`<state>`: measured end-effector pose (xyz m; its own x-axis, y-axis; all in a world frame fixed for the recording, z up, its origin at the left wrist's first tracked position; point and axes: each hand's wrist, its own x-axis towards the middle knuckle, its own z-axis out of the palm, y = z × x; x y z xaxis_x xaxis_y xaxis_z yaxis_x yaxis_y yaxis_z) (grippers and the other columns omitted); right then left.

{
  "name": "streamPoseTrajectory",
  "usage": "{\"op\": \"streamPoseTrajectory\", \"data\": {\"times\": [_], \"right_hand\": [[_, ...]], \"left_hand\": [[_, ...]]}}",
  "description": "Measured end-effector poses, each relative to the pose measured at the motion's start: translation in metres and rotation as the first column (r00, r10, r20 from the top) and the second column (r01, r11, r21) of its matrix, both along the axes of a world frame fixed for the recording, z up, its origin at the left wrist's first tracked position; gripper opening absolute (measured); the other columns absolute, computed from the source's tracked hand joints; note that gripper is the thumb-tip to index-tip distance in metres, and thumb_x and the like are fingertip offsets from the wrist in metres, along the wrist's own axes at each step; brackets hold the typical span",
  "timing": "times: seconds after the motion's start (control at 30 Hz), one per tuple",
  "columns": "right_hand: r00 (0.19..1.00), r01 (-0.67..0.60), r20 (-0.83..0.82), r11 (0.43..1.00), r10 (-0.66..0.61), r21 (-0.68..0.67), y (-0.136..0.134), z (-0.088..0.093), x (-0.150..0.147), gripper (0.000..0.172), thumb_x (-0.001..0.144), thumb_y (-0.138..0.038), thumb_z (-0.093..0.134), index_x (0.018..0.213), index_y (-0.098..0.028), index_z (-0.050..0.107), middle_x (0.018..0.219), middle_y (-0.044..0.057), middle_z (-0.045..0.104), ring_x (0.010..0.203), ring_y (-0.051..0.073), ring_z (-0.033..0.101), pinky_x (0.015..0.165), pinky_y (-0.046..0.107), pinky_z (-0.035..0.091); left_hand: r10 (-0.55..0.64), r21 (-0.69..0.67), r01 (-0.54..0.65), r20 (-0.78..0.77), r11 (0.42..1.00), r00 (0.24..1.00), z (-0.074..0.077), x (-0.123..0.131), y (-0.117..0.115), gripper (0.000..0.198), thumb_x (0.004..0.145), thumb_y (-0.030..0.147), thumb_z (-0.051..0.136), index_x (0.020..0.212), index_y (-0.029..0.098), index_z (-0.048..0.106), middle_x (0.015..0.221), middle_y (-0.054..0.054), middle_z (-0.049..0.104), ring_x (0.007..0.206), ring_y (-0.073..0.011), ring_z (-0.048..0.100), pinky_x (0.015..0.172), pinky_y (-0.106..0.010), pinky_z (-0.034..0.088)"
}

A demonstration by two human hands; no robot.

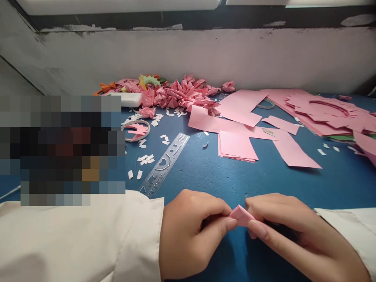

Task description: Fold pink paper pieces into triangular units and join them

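Note:
A small folded piece of pink paper (241,216) is pinched between both hands, above the blue tabletop near its front. My left hand (196,231) grips its left corner between thumb and forefinger. At the right corner, my right hand (296,231) holds it the same way, with thumb and forefinger closed. The paper shows a pointed top and a crease. Beyond the hands lies a short stack of pink paper squares (237,145). A clear plastic ruler (164,164) with cut-out shapes rests slantwise beyond my left hand.
Crumpled and folded pink paper pieces (179,94) are heaped by the wall. White paper scraps (146,159) and a roll of tape (148,127) lie at left. Pink strips (296,149) lie beyond the hands; a jagged pink paper ring (331,107) sits on sheets at right. A blurred patch hides the left.

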<state>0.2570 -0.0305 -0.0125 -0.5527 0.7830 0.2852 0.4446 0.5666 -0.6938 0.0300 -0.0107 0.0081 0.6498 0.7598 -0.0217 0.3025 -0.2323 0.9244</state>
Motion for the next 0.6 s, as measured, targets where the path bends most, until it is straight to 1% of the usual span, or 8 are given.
{"op": "streamPoseTrajectory", "data": {"times": [0.07,0.1,0.17,0.23,0.33,0.47,0.53,0.6], "right_hand": [[1.0,-0.007,0.003,1.0,0.008,-0.016,0.0,0.001,-0.001,0.04,0.112,-0.043,0.041,0.082,-0.023,0.056,0.065,-0.003,0.055,0.055,0.011,0.051,0.055,0.024,0.041],[0.999,-0.031,0.014,0.999,0.031,-0.016,0.001,0.002,-0.002,0.039,0.112,-0.043,0.04,0.082,-0.023,0.056,0.065,-0.003,0.055,0.055,0.011,0.05,0.055,0.024,0.04],[0.993,-0.105,0.046,0.994,0.105,-0.012,0.003,0.004,-0.002,0.039,0.113,-0.038,0.036,0.081,-0.023,0.053,0.064,-0.004,0.053,0.054,0.01,0.047,0.053,0.024,0.038],[0.983,-0.171,0.065,0.985,0.171,-0.002,0.006,0.006,-0.002,0.039,0.113,-0.03,0.034,0.079,-0.023,0.049,0.063,-0.004,0.051,0.054,0.01,0.046,0.052,0.025,0.036],[0.977,-0.207,0.056,0.978,0.206,0.01,0.009,0.006,-0.002,0.036,0.113,-0.024,0.036,0.079,-0.023,0.047,0.063,-0.004,0.05,0.054,0.009,0.046,0.052,0.024,0.035],[0.975,-0.222,0.022,0.974,0.222,0.038,0.012,0.006,-0.003,0.035,0.113,-0.022,0.033,0.081,-0.023,0.045,0.062,-0.006,0.047,0.053,0.007,0.046,0.053,0.02,0.037],[0.975,-0.223,0.002,0.974,0.223,0.036,0.012,0.007,-0.004,0.036,0.114,-0.023,0.033,0.079,-0.023,0.042,0.061,-0.006,0.043,0.051,0.007,0.044,0.052,0.02,0.037],[0.977,-0.212,-0.011,0.977,0.212,0.023,0.012,0.008,-0.007,0.039,0.114,-0.025,0.033,0.075,-0.023,0.037,0.059,-0.007,0.038,0.049,0.007,0.041,0.052,0.021,0.035]], "left_hand": [[-0.056,0.092,0.057,-0.006,0.994,0.998,0.0,0.0,-0.001,0.023,0.097,0.017,0.054,0.076,0.018,0.061,0.066,0.004,0.053,0.059,-0.0101,0.047,0.058,-0.023,0.035],[-0.08,0.132,0.082,-0.015,0.988,0.997,-0.001,0.0,-0.002,0.024,0.097,0.018,0.054,0.073,0.019,0.056,0.065,0.005,0.05,0.059,-0.0108,0.045,0.057,-0.024,0.033],[-0.102,0.19,0.109,-0.048,0.976,0.994,-0.001,-0.001,-0.003,0.028,0.098,0.019,0.052,0.07,0.02,0.047,0.064,0.005,0.046,0.06,-0.0122,0.043,0.056,-0.027,0.03],[-0.105,0.214,0.117,-0.069,0.97,0.992,-0.001,-0.001,-0.004,0.029,0.097,0.018,0.052,0.07,0.021,0.043,0.064,0.005,0.047,0.06,-0.0128,0.044,0.056,-0.028,0.03],[-0.12,0.226,0.133,-0.067,0.965,0.99,-0.001,-0.003,-0.004,0.026,0.098,0.017,0.052,0.073,0.021,0.046,0.066,0.004,0.053,0.06,-0.0126,0.047,0.057,-0.026,0.033],[-0.123,0.262,0.137,-0.07,0.955,0.99,-0.001,-0.006,-0.002,0.024,0.102,0.019,0.05,0.078,0.02,0.055,0.069,0.002,0.061,0.062,-0.0127,0.053,0.058,-0.025,0.036],[-0.12,0.269,0.137,-0.08,0.953,0.99,-0.001,-0.007,-0.001,0.024,0.102,0.019,0.05,0.079,0.02,0.057,0.068,0.002,0.062,0.061,-0.0128,0.055,0.057,-0.024,0.036],[-0.138,0.271,0.153,-0.072,0.95,0.988,0.0,-0.008,0.001,0.025,0.101,0.018,0.05,0.077,0.02,0.055,0.066,0.003,0.06,0.059,-0.0125,0.053,0.055,-0.024,0.036]]}}
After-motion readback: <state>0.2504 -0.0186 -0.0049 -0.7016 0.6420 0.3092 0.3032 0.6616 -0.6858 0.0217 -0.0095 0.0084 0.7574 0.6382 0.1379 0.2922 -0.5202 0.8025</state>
